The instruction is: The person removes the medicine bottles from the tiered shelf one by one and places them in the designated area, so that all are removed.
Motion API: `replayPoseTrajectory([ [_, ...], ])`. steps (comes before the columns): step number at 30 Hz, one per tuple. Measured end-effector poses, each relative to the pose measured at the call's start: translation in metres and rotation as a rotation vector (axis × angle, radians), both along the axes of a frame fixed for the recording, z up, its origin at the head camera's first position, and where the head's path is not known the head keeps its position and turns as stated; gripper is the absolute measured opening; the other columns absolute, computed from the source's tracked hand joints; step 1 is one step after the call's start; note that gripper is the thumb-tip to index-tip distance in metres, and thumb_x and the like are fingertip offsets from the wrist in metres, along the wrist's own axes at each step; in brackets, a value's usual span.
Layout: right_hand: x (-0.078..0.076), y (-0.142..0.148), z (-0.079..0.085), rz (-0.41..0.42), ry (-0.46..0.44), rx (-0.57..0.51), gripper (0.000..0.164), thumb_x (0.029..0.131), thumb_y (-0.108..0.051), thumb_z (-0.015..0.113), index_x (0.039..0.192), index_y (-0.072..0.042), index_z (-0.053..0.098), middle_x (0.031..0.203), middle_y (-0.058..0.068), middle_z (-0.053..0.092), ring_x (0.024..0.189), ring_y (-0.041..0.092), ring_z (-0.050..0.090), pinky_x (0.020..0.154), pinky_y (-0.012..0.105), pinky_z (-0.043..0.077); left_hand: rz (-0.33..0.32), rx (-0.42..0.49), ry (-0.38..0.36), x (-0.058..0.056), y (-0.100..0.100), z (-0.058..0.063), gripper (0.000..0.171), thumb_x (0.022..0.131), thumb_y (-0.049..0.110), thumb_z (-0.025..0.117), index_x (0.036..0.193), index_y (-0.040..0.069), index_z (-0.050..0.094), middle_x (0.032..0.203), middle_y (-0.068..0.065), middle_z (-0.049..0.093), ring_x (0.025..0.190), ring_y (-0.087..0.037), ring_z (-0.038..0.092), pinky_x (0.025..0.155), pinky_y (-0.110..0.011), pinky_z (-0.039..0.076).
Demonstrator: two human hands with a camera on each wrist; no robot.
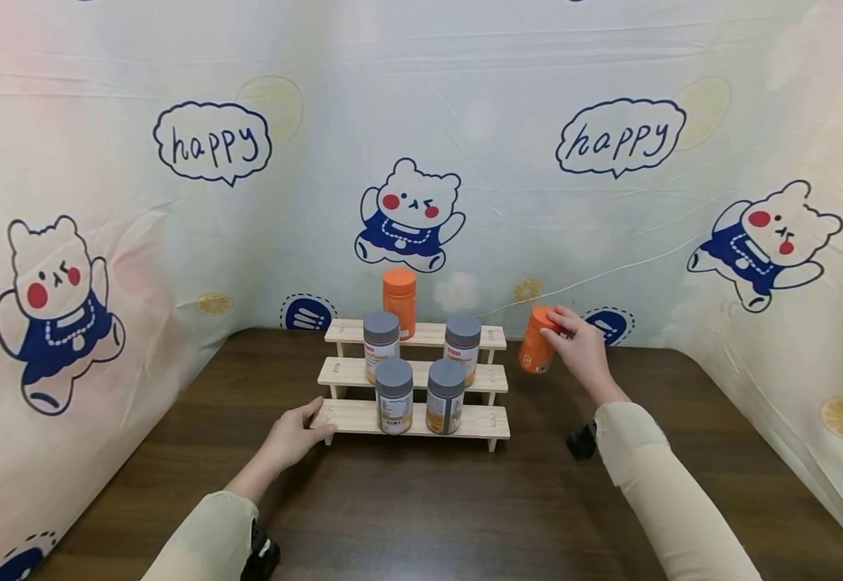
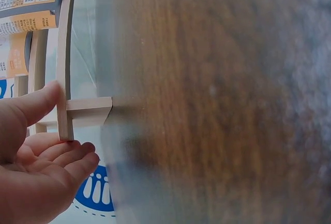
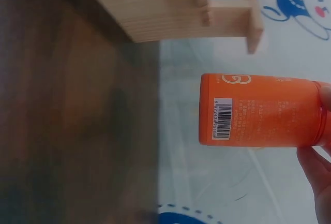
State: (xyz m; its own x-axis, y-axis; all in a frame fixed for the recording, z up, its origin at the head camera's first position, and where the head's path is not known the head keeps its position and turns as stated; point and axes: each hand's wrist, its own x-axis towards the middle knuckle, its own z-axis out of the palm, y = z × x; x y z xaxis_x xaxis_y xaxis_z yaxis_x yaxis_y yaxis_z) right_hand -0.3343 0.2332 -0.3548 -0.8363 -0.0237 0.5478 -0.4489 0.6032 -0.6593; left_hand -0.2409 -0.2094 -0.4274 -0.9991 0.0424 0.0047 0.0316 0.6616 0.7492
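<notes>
A three-step wooden rack [image 1: 352, 415] stands on the table. My left hand [image 1: 294, 436] grips the left end of its lowest step; in the left wrist view the thumb [image 2: 41, 102] lies on top and the fingers curl below the board [image 2: 64, 79]. To the right of the rack, my right hand [image 1: 581, 347] holds an orange bottle [image 1: 536, 347] by its cap, slightly tilted. The right wrist view shows this orange bottle [image 3: 258, 111] with its barcode, raised off the table. Another orange bottle [image 1: 400, 303] stands on the top step.
Two grey-capped bottles, a left one [image 1: 395, 395] and a right one [image 1: 445, 395], stand on the lowest step. Two more, left [image 1: 381, 343] and right [image 1: 462, 347], are on the middle step. A patterned cloth [image 1: 508, 97] hangs behind the brown table [image 1: 436, 508].
</notes>
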Motion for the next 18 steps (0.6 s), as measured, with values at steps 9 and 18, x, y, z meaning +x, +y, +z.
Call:
replayPoseTrajectory([
  [9,0.000,0.010,-0.028,-0.041,-0.027,0.024,0.039,0.083,-0.012,0.069,0.116,0.008,0.060,0.128,0.020,0.051,0.113,0.035,0.051,0.083,0.040,0.046,0.005,-0.005,0.005,0.000,0.000,0.000,0.065,0.088,0.023,0.063,0.138,-0.007,0.034,0.135,-0.027,0.038,0.124,-0.041,0.035,0.096,-0.052,0.032],
  [18,0.000,0.015,-0.047,-0.031,-0.073,0.065,0.037,0.084,-0.011,0.069,0.115,0.006,0.061,0.128,0.021,0.051,0.115,0.036,0.049,0.084,0.042,0.046,0.006,0.000,-0.007,0.001,0.001,0.001,0.065,0.089,0.023,0.063,0.138,-0.007,0.033,0.136,-0.028,0.037,0.124,-0.041,0.035,0.097,-0.052,0.032],
])
